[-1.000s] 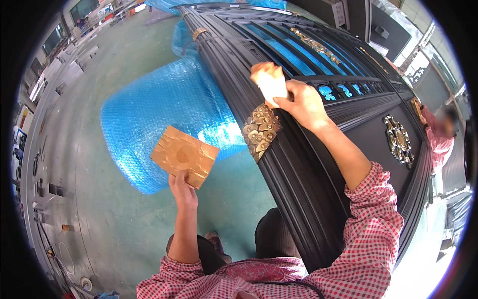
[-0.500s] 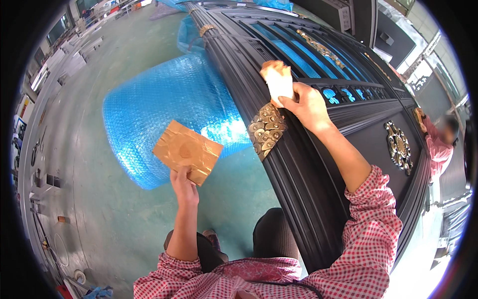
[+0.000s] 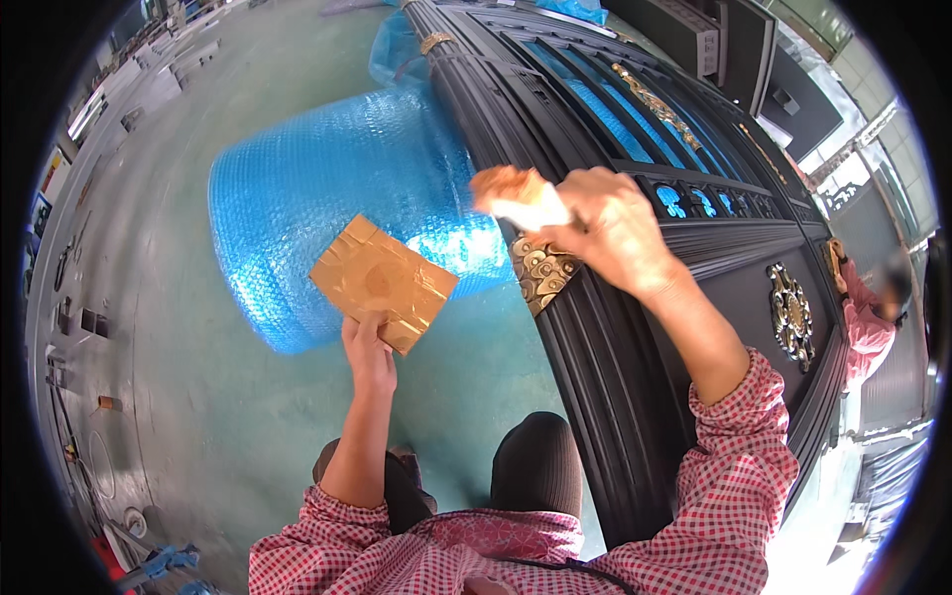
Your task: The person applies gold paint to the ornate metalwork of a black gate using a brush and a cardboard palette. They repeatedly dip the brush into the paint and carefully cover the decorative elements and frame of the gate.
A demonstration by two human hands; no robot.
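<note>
My left hand (image 3: pixel 368 354) grips the lower edge of a flat piece of cardboard (image 3: pixel 383 280), golden brown and shiny, with a darker round patch in its middle. In my right hand (image 3: pixel 617 230) is a pale wad (image 3: pixel 526 201) with a rust-brown end; glare and blur hide whether it is cloth or sponge. That hand is over the edge of a large dark door panel (image 3: pixel 605 387). Just below the wad, a bronze-gold ornament (image 3: pixel 543 270) with a raised scale-like pattern wraps the panel's edge moulding. I cannot tell whether the wad touches it.
A big roll of blue bubble wrap (image 3: pixel 327 198) stands left of the panel. Gold ornaments (image 3: pixel 790 315) decorate the panel farther right. A co-worker (image 3: pixel 868 322) in pink is at its far right side. Metal parts and a cable (image 3: pixel 102 466) lie along the left.
My right hand has tipped the wad over to the left and slightly down, its brown end now pointing left. The cardboard stays in my left hand, nearly unmoved.
</note>
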